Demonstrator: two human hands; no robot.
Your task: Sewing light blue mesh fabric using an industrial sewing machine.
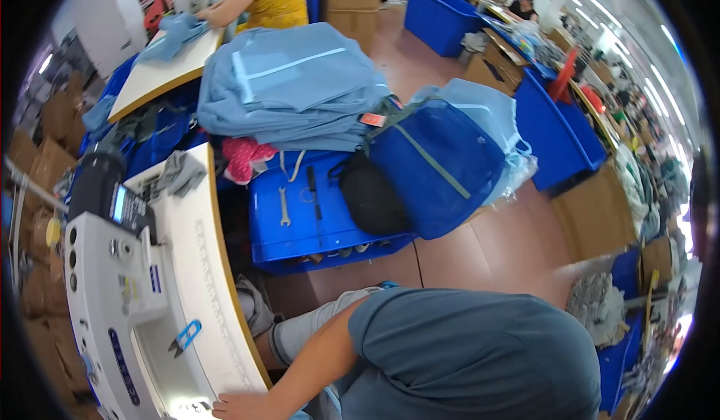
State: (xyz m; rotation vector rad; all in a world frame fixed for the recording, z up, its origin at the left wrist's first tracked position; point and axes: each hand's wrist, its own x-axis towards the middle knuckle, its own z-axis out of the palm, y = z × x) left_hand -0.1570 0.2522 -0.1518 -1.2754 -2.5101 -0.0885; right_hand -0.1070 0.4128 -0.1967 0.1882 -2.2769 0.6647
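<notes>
Plainly, the white sewing machine (112,315) anchors everything, standing on the pale worktop (199,232). The right hand (244,405) lies low beside its lit needle end, fingers pointing toward it; I cannot tell whether that grip is apart, together or clamped on something. The left hand is out of view. Blue-handled snips (187,336) rest on the worktop, just beside the machine's arm and between it and the worktop's edge. Past the machine's motor end lies a crumpled grey cloth (181,172). Across from the machine, beyond that edge, a blue crate (289,245) carries a wrench (284,206). Farther from the machine than the wrench rises a thick stack of light blue fabric (292,82), with a dark blue striped piece (435,165) nearby.
</notes>
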